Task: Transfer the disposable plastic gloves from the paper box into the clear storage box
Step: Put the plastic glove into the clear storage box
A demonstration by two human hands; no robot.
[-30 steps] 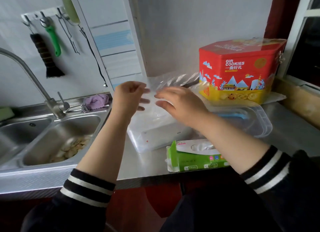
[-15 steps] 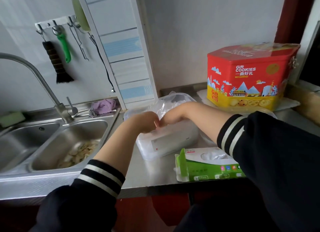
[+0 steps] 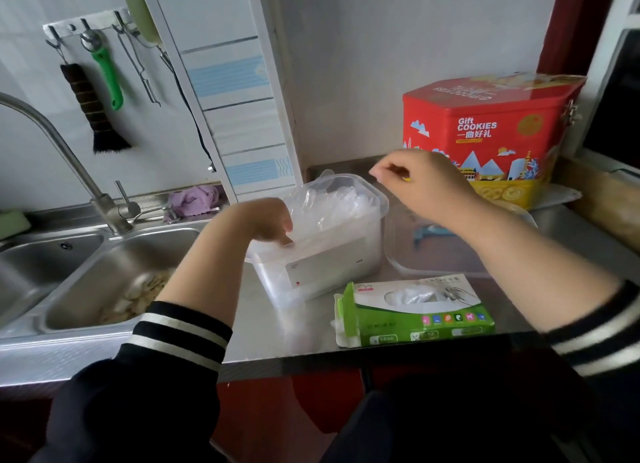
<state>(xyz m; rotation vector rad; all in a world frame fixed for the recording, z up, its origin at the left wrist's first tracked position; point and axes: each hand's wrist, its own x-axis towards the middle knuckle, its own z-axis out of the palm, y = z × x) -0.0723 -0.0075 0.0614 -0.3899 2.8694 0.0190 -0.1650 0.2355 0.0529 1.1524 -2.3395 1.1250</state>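
The clear storage box (image 3: 332,265) stands mid-counter with crumpled plastic gloves (image 3: 336,203) heaped inside. My left hand (image 3: 265,220) is at the box's near-left rim, its fingertips pointing down onto the gloves. Raised above the box's right side, my right hand (image 3: 424,182) has loosely bent fingers and holds nothing that I can see. The green and white paper box (image 3: 419,315) lies at the counter's front edge, and more gloves (image 3: 408,294) show through its top opening. Neither hand touches the paper box.
A clear lid (image 3: 446,258) with a blue piece lies right of the storage box. A red cookie tin (image 3: 485,127) stands at the back right. To the left are the steel sink (image 3: 104,275), a faucet (image 3: 65,151), a purple cloth (image 3: 194,199) and hanging utensils (image 3: 105,75).
Both hands held a glove up, then pushed it down into the storage box. My right hand has now lifted out to the right; my left hand stays at the box.
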